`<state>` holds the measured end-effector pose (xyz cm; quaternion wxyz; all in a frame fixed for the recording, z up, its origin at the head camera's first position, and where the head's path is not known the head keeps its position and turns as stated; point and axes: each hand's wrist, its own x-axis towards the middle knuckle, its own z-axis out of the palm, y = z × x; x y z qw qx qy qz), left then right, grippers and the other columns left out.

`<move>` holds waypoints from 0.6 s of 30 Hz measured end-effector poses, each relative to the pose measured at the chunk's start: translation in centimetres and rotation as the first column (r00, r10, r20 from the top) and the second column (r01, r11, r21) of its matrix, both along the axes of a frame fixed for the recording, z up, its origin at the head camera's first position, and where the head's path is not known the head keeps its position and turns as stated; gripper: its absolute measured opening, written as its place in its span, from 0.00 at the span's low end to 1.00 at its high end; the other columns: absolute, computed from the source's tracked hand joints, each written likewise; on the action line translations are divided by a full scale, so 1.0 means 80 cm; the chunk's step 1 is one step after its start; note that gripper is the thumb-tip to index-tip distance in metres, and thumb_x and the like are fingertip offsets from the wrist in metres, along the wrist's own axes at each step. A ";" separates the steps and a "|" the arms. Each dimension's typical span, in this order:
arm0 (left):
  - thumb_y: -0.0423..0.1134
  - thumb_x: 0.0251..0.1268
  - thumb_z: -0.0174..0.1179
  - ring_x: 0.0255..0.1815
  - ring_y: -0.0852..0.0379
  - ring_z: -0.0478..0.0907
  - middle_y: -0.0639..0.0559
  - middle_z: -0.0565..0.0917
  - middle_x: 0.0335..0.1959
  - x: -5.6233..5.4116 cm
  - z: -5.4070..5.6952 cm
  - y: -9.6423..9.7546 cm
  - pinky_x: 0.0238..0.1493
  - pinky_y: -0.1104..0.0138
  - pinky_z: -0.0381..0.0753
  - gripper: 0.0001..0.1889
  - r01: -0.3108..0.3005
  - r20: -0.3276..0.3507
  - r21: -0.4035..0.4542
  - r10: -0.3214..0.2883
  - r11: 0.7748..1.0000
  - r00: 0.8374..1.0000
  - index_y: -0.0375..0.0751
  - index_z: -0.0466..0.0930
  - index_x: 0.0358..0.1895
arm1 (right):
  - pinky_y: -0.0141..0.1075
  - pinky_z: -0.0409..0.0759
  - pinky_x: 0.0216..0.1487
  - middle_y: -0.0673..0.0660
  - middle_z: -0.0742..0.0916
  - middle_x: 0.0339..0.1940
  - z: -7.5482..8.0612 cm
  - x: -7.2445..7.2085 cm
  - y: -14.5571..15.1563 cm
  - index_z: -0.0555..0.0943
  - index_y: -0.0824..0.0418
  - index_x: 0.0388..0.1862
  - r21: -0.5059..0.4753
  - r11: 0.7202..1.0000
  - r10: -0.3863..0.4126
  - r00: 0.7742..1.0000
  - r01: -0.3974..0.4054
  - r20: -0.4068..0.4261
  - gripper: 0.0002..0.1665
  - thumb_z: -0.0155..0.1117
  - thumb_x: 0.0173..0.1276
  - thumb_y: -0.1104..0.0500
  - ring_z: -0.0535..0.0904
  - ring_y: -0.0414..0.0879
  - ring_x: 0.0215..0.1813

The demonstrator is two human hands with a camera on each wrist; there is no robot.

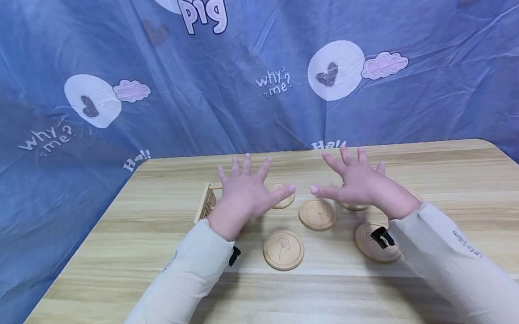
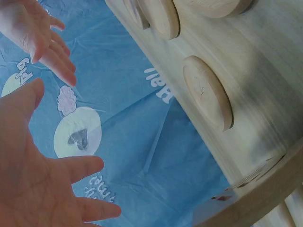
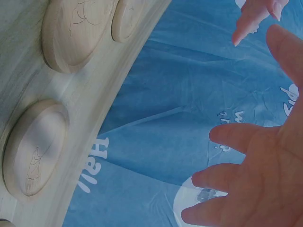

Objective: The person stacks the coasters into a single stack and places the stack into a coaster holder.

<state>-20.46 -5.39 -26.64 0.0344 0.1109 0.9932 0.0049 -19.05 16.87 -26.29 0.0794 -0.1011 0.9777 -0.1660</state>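
Observation:
Both hands hover over a wooden table with fingers spread and nothing held. My left hand (image 1: 246,194) is above a wooden rack with a cut-out side (image 1: 205,204), which it partly hides. Its thumb overlaps a far round wooden coaster (image 1: 286,202) in the head view. My right hand (image 1: 365,181) is over another coaster (image 1: 353,207), mostly covered by it. Between the hands lies a coaster (image 1: 317,214) engraved with a thin line drawing. Nearer me are a coaster with a leaf-like engraving (image 1: 283,250) and one partly behind the right wrist (image 1: 370,247).
The light wood table (image 1: 112,278) ends at a back edge against a blue printed cloth (image 1: 245,106), which also hangs along the left and right. In the right wrist view, engraved coasters (image 3: 35,151) lie flat near that edge.

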 end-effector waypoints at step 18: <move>0.64 0.62 0.47 0.72 0.39 0.49 0.37 0.48 0.73 -0.010 -0.013 -0.082 0.70 0.48 0.53 0.40 0.093 -0.119 0.323 -0.057 0.942 0.991 0.41 0.53 0.71 | 0.71 0.44 0.62 0.74 0.48 0.72 -0.013 0.022 0.036 0.49 0.60 0.74 -0.086 0.993 0.072 0.996 -0.075 -0.043 0.56 0.51 0.58 0.27 0.41 0.72 0.70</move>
